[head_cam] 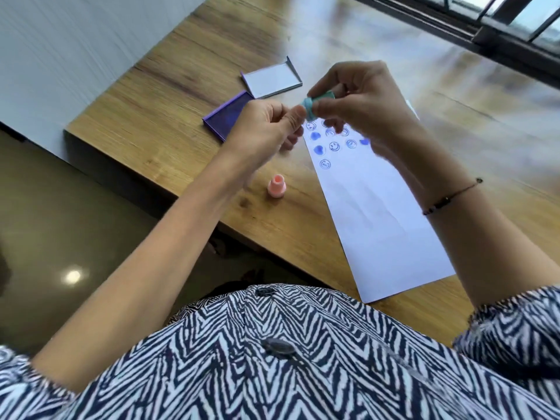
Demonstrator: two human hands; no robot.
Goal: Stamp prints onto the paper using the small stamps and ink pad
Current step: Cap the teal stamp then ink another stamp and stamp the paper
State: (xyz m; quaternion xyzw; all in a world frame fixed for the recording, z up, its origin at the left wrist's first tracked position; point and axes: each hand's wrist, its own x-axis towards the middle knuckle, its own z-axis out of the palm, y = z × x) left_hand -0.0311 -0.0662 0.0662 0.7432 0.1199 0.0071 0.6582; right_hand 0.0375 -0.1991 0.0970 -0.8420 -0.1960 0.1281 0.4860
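Observation:
Both my hands are raised above the far end of the white paper (385, 225), pinching a small teal stamp (312, 106) between them. My left hand (266, 128) grips its left end with thumb and fingers. My right hand (360, 95) holds its right end. Several blue smiley and heart prints (328, 145) mark the paper just below the hands. An open purple ink pad (222, 119) lies to the left, partly hidden by my left hand. A pink stamp (276, 185) stands upright on the table beside the paper's left edge.
The ink pad's lid (271, 78) lies open-side up behind the pad. The wooden table (181, 71) ends at an edge on the left, with floor below. A window frame (500, 28) runs along the far right.

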